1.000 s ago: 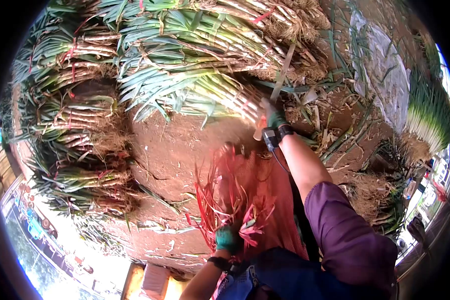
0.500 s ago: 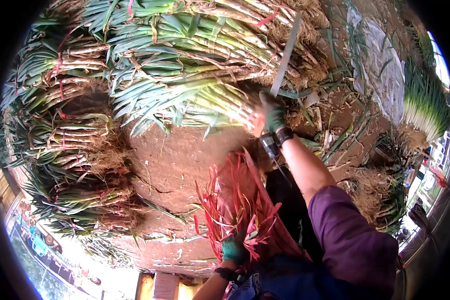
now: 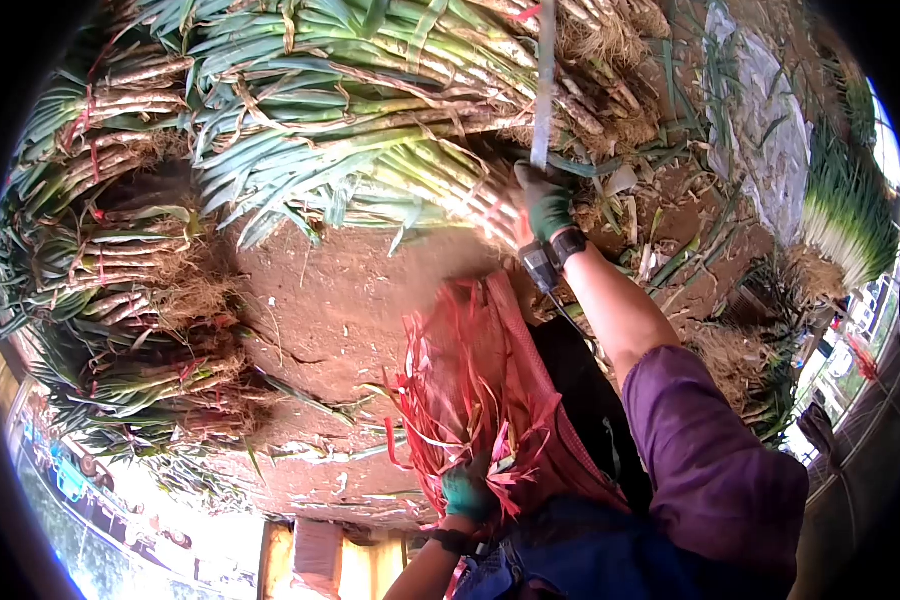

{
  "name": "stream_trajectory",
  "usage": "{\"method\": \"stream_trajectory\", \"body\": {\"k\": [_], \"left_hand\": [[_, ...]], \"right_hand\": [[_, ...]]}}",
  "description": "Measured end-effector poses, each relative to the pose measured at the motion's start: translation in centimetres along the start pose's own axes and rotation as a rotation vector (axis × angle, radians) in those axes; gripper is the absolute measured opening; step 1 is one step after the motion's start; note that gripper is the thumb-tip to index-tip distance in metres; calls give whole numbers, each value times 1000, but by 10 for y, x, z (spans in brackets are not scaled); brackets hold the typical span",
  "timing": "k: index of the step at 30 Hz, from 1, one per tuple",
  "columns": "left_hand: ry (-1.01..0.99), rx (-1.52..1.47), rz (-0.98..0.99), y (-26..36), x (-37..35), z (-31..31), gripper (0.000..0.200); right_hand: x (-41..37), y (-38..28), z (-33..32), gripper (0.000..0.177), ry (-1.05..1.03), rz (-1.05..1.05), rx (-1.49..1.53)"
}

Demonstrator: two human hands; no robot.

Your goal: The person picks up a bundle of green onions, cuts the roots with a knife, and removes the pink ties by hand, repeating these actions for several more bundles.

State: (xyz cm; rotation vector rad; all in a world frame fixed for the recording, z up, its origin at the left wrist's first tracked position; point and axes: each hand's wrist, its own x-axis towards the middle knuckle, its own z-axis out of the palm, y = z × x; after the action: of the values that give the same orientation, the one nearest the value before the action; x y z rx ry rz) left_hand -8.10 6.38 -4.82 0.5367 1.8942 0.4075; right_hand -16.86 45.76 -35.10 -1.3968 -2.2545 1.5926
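Observation:
My right hand [image 3: 544, 205], in a green glove with a dark band at the wrist, is closed around the lower end of a long flat metal blade [image 3: 544, 90]. Just left of it lie the cut or root ends of a bundle of leeks [image 3: 440, 185], with a pinkish band near the ends. My left hand [image 3: 467, 492], also green-gloved, sits low in the view, its fingers closed among red plastic strips [image 3: 470, 400] that lie over a red cloth at my lap. A small dark device [image 3: 539, 266] is strapped at my right wrist.
Tied leek bundles [image 3: 120, 270] with roots are stacked along the left. More leeks lie at the top. White plastic sheeting [image 3: 760, 130] and upright-looking green leeks [image 3: 850, 200] are at the right. Brown soil [image 3: 330, 300] with scraps lies between.
The view has shifted slightly, so the leeks at left sit further left. The blade now points more nearly straight up. Both hands keep their hold.

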Motion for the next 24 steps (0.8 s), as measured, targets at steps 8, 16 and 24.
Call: {"method": "stream_trajectory", "body": {"k": [8,16,24], "left_hand": [[20,-56,17,10,2,-3,25],[-30,11,-4,9,-2,7,45],[-67,19,-42,13,-1,10,50]], "right_hand": [[-17,-31,9,16,-391,157,-451],[-13,-67,15,34,-67,718,859],[-4,-17,5,25,-325,760,1121]]}}
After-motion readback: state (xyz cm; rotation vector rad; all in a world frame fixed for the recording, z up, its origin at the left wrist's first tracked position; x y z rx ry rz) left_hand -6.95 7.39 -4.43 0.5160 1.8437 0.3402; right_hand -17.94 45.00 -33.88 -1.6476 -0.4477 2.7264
